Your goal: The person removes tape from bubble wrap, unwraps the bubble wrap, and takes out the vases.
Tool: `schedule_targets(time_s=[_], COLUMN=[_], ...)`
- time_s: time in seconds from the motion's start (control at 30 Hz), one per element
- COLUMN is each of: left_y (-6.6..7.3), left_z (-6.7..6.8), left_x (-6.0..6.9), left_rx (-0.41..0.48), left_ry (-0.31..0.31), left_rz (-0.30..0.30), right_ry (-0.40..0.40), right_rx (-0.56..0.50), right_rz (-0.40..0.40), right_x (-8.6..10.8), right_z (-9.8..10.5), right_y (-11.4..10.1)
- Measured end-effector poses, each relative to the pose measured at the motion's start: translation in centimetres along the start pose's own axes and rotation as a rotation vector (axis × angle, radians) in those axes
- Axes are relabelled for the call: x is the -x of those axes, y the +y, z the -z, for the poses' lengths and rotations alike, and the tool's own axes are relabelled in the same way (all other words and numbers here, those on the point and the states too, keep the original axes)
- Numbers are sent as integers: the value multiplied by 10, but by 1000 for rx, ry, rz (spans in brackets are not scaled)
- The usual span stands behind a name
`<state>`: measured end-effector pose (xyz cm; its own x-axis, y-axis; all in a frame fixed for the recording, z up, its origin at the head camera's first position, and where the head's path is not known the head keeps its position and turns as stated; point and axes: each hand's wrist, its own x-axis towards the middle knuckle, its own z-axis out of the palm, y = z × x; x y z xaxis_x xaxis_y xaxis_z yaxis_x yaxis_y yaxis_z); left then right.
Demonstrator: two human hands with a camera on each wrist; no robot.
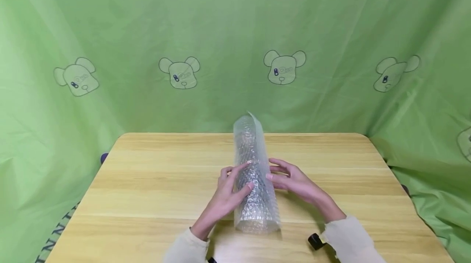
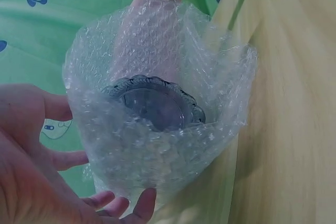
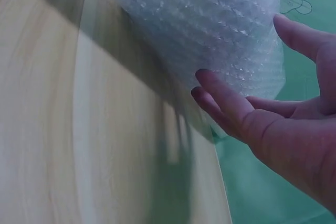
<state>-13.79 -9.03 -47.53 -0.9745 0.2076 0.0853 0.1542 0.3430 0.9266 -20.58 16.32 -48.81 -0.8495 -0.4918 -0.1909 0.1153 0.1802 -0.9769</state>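
Observation:
A roll of clear bubble wrap point(image 1: 250, 144) lies lengthwise along the wooden table, its near end towards me. Inside it is a glass piece; its round, scalloped end point(image 2: 157, 106) shows through the open mouth in the left wrist view. My left hand point(image 1: 228, 199) holds the roll's left side, thumb and forefinger over the top, the fingers bent against the wrap. On the right side, my right hand point(image 1: 296, 181) rests its fingertips on the wrap, fingers spread and loosely bent. In the right wrist view the fingers point(image 3: 231, 103) meet the bubbled surface. The glass piece's full shape is hidden.
The light wooden table point(image 1: 154, 189) extends to both sides of the roll. Green cloth point(image 1: 228, 21) with printed bear heads hangs behind and around it. A black device point(image 1: 316, 241) sits at the right wrist.

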Motion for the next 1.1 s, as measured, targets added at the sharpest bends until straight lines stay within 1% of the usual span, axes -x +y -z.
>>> schedule_targets(time_s=[0.1,0.27,0.43,0.57,0.67,0.7,0.77,0.87,0.97,1.1], left_y=[1,-2,-4,-5,-5,-5,-5,-4,-5,-6], left_z=[-1,-2,-5,-9,-12,-13,-14,-15,-15,-16], left_x=[-1,-1,-5,-7,-6,-5,-5,-4,-5,-5], left_rx=[-2,7,14,46,79,83,87,83,77,69], left_ry=[9,30,13,-1,-6,-9,-13,-17,-18,-12], left_rz=[15,43,66,78,81,82,82,76,71,64], right_ry=[-18,-27,-16,-2,3,4,35,105,153,149], right_rx=[8,-13,-22,2,72,105,198,329,439,584], right_rz=[3,2,5,-4,20,46,104,214,304,401], right_x=[1,1,5,7,9,10,11,11,10,6], right_z=[0,0,3,8,13,15,18,18,13,1], right_y=[1,4,4,0,-8,-12,-20,-33,-47,-65])
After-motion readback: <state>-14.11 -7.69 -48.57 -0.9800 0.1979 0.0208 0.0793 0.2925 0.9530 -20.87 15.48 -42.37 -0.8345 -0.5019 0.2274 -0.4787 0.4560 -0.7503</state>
